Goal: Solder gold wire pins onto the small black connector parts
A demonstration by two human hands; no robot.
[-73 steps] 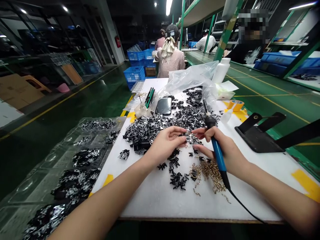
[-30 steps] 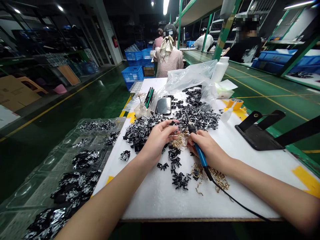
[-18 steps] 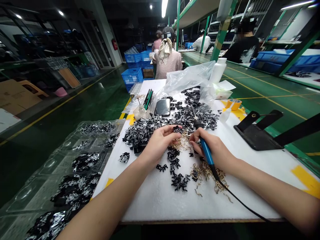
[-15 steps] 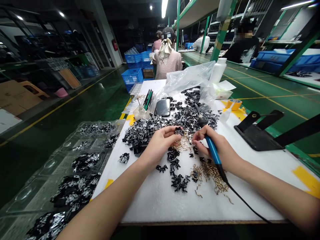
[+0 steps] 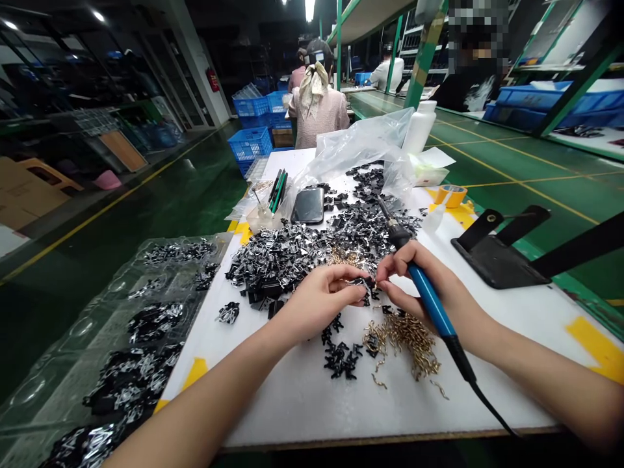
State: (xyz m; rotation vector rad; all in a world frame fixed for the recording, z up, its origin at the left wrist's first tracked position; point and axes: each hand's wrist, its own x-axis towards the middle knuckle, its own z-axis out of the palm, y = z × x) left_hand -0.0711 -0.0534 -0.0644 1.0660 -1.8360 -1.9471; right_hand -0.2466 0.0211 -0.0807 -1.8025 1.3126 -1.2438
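My left hand [image 5: 316, 300] is closed, thumb and fingers pinching a small black plastic part [image 5: 363, 282]. A soldering iron [image 5: 429, 300] with a blue handle lies across my right hand [image 5: 446, 296], its tip pointing up and away. The thumb and index finger of that hand meet at the black part's right side; a tiny piece between them is too small to make out. Below the hands lie a heap of bent brass-coloured contacts [image 5: 412, 338] and loose black clips [image 5: 341, 359]. Behind them spreads a big pile of black parts with shiny metal [image 5: 287, 250].
A phone [image 5: 308, 205], green pens [image 5: 277, 190], a clear plastic bag [image 5: 361, 146] and a white bottle [image 5: 420, 130] stand farther back. At right are orange tape [image 5: 451, 196] and a black metal stand [image 5: 502, 260]. Clear trays [image 5: 121, 286] of parts sit left. A person [image 5: 319, 107] sits ahead.
Both hands have come nearer to me and closer together. The right fingertips now meet the black part in my left hand; before, there was a gap between the hands.
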